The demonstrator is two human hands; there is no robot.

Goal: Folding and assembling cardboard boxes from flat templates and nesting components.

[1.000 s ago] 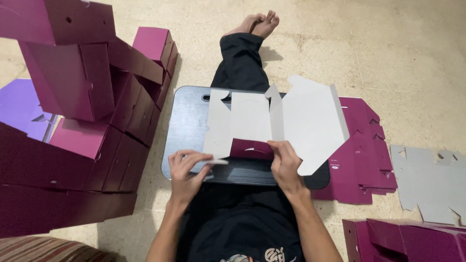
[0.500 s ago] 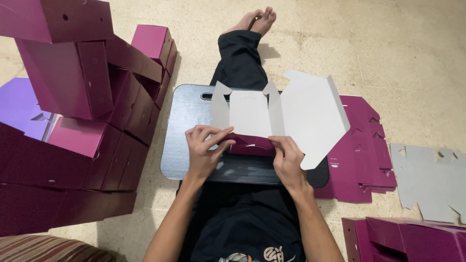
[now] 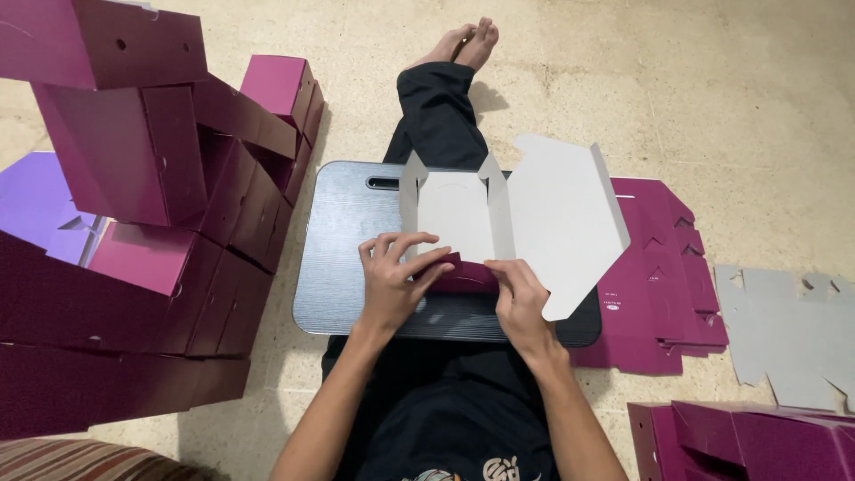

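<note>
— So, where are your hands right now?

— Both sit on the near edge of the flat cardboard box blank point(image 3: 525, 214) that lies across the dark lap tray point(image 3: 343, 258) on my legs. My left hand point(image 3: 392, 281) is curled over the magenta flap point(image 3: 468, 276) at that edge, fingers bent and pressing down on it. My right hand point(image 3: 521, 298) pinches the same flap from the other side, thumb and fingers closed on the fold.

— And the blank itself?

— It lies mostly open, grey inner side up. Two short tabs stand up around its middle panel, and a wide panel slopes off to my right, hanging over the tray's edge. Only the folded flap under my fingers shows the magenta outer side.

— What's around you?

— To my left, a tall heap of folded magenta boxes point(image 3: 142, 187), leaning against each other, with a purple sheet point(image 3: 36, 205) tucked behind them. To my right, a pile of flat magenta blanks point(image 3: 663, 285) on the floor just beside the tray, and further right a grey blank point(image 3: 793, 330) lying face down. At the lower right corner, more magenta cardboard point(image 3: 748, 441). My legs stretch out ahead under the tray, bare feet point(image 3: 468, 40) crossed on the beige floor point(image 3: 712, 89).
</note>
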